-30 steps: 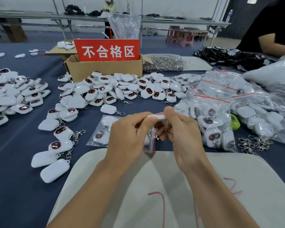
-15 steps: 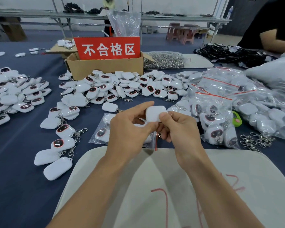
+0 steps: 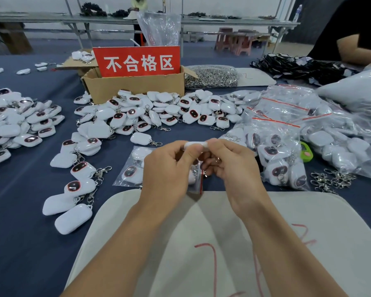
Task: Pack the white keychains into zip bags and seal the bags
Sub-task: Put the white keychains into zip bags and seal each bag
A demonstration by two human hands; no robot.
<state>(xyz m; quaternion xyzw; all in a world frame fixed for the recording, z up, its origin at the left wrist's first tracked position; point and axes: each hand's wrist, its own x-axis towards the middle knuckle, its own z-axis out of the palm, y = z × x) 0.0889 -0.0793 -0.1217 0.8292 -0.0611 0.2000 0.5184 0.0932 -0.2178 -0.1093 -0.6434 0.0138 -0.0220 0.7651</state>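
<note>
Keychain [image 3: 195,144] turned edge-on | white, rounded | left hand [image 3: 167,171], right hand [image 3: 234,168] both pinching it

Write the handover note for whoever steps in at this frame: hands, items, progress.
Left hand and right hand: both have a fingertip grip on one white keychain, held above a part-filled zip bag on the table.
Done: filled bags lie to the right.
Left: put this keychain in the bag, seal it, then pack the loose keychains heaped ahead and to the left.
</note>
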